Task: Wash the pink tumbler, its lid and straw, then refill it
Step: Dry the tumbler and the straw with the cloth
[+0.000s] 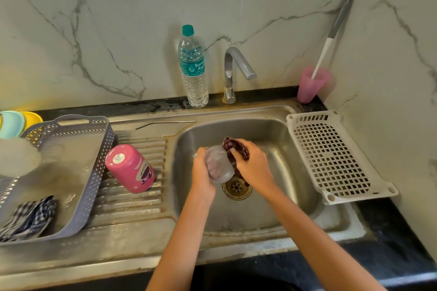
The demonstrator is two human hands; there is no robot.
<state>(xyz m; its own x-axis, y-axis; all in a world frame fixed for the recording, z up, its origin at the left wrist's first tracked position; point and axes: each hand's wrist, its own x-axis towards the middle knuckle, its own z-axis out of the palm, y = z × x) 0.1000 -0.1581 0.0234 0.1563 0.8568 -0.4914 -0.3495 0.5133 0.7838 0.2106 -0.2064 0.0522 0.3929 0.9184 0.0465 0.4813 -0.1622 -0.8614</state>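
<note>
White marble-veined wall [118,30] behind a black counter [383,224]

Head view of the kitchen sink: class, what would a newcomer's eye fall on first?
Two hands meet over the stainless steel sink basin: the left hand holds a clear round plastic lid, the right hand grips a dark maroon scrubbing cloth against it. Left of the basin, a bright pink cartoon-printed tumbler stands base-up on the ribbed draining board.

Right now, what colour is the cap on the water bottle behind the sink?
Teal. The cap of the water bottle shows best in the head view.
</note>
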